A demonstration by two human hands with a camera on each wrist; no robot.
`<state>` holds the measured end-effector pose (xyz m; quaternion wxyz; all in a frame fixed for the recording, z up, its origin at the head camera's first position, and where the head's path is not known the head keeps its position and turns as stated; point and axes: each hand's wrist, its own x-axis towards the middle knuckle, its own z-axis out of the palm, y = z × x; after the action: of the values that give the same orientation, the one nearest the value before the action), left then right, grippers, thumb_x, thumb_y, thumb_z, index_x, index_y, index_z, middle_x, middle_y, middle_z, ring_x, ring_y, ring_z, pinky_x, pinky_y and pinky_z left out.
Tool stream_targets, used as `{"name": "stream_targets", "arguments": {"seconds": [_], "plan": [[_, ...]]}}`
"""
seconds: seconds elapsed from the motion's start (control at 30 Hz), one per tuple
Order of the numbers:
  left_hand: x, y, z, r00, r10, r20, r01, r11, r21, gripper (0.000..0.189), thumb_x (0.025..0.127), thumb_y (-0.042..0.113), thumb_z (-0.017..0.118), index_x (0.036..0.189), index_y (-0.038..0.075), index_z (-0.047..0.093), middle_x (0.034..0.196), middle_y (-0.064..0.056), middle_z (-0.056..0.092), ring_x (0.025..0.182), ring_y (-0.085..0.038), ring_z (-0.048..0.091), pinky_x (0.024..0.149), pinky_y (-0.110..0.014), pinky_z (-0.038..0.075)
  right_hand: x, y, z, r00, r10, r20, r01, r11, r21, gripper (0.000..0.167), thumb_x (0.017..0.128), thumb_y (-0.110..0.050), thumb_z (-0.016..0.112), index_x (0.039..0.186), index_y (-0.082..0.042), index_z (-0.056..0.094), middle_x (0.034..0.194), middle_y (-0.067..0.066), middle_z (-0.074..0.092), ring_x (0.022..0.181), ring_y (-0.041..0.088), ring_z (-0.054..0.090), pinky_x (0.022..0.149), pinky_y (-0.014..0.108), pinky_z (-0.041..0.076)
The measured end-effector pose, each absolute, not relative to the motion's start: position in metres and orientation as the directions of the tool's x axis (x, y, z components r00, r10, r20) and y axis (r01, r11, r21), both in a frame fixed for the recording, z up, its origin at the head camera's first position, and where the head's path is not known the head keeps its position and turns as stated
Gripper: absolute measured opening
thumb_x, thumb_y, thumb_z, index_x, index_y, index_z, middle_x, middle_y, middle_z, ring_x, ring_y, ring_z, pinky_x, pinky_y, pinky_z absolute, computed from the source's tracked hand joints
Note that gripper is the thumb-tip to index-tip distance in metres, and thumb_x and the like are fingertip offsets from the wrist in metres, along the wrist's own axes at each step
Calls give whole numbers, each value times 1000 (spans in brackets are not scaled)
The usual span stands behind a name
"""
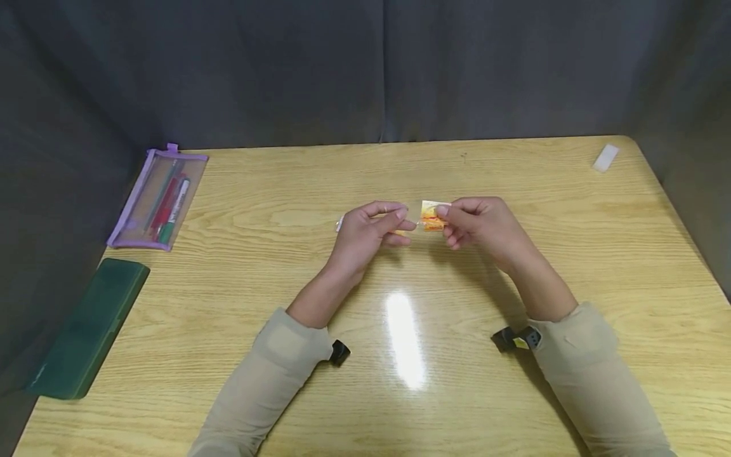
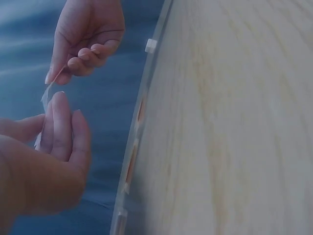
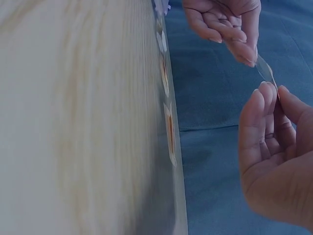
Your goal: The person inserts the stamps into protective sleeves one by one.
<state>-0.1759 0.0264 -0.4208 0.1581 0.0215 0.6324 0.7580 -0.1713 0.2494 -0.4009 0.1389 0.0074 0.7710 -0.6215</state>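
Between both hands stretches a small flat packet [image 1: 432, 222], printed yellow and orange, with a thin see-through part towards the left. My right hand [image 1: 485, 230] pinches its printed end between thumb and fingers. At the other end, my left hand [image 1: 370, 231] pinches it between thumb and fingertips, covering much of that side. Seen edge-on in the left wrist view, the packet [image 2: 46, 95] is a pale strip running from one hand to the other. In the right wrist view, the packet [image 3: 265, 71] looks partly clear, and its orange edge disappears into the right fingers.
A purple-edged mesh pouch [image 1: 157, 200] with pens lies at the table's left, above a dark green case [image 1: 91, 327]. A white block [image 1: 605, 158] sits at the far right corner. Thin orange-and-white flat pieces [image 3: 169, 132] lie along the table in the right wrist view.
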Motion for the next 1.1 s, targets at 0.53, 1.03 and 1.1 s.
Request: {"name": "stream_targets", "arguments": {"seconds": [0.53,1.03,1.1], "plan": [[-172,28,-418,-953,268,-141,-175,-109,978,11,94,6,70,103,-1,71,103,-17,77,83,-34,76,86,-46,62,-171,250,-401,-952,-197,-232,182,242,-953,31,99,-26,68,92,4,68,71,-2,67,63,11,65,64,28,62],[-172,27,-416,-960,245,-138,-153,-40,987,16,92,17,76,90,1,74,88,-13,77,84,-43,75,78,-36,64,-171,251,-400,-950,-215,-228,165,276,-947,30,98,-25,70,90,4,69,73,0,64,64,13,63,65,30,61],[-172,27,-416,-959,247,-139,-153,-41,987,17,92,17,76,90,0,74,88,-14,77,87,-46,74,77,-36,64,-172,253,-400,-945,-236,-229,156,291,-944,31,98,-26,69,91,5,68,72,-1,64,65,12,63,65,30,61]]}}
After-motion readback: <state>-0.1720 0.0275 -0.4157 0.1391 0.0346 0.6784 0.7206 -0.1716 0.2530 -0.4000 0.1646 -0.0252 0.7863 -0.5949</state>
